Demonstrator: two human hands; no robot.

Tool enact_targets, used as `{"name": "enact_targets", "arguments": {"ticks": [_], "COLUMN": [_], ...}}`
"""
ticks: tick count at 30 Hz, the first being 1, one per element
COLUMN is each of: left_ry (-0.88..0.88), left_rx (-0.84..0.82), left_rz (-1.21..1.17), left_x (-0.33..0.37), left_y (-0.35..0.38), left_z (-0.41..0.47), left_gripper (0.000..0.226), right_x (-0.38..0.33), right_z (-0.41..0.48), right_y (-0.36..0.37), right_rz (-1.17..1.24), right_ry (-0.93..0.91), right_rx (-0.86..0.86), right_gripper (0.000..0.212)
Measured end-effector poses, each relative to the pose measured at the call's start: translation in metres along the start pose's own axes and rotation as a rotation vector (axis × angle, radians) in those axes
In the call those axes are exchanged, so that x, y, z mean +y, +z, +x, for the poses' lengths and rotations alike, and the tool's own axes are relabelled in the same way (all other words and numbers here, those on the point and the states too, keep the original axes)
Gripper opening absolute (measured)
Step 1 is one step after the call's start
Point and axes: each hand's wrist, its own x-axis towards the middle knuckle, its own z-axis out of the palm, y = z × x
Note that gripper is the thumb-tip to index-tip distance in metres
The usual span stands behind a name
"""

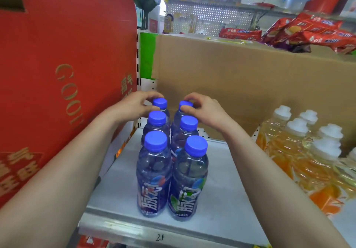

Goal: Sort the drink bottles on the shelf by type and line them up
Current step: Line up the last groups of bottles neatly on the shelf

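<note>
Blue-capped drink bottles (189,172), judged full, heavy and slick-sided, are being taken at centre frame, rear caps (160,103) being pinched by the left hand (134,105) and right hand (205,112).

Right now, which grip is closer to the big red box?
Left. The left grip pinches the back-left blue cap, next to the red box; the right grip pinches the back-right blue cap, farther off.

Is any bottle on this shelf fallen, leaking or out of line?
Nothing stands out. The six blue-capped bottles stand upright in two rows; the orange drinks are grouped apart on the right. No spill shows.
</note>
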Motion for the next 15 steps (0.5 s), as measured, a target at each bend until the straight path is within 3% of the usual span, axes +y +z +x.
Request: {"name": "enact_targets", "arguments": {"ticks": [5, 9, 12, 15], "left_ry": [-0.043, -0.122, -0.062, 0.02], "left_rx": [0.064, 0.195, 0.537, 0.637], "left_rz": [-0.075, -0.303, -0.396, -0.548], "left_x": [0.002, 0.003, 0.011, 0.025], "left_y": [0.008, 0.016, 0.022, 0.051], "left_z": [-0.009, -0.027, -0.062, -0.116], "left_gripper": [0.04, 0.04, 0.036, 0.038], "right_x": [0.008, 0.009, 0.01, 0.009], "right_z": [-0.001, -0.01, -0.039, -0.098], "right_y": [0.0, 0.002, 0.009, 0.035], "right_rz": [0.079, 0.252, 0.251, 0.43], "right_ry": [-0.008, 0.06, 0.026, -0.037], "right_rx": [-0.006, -0.011, 0.197, 0.46], "right_gripper": [0.021, 0.036, 0.044, 0.039]}}
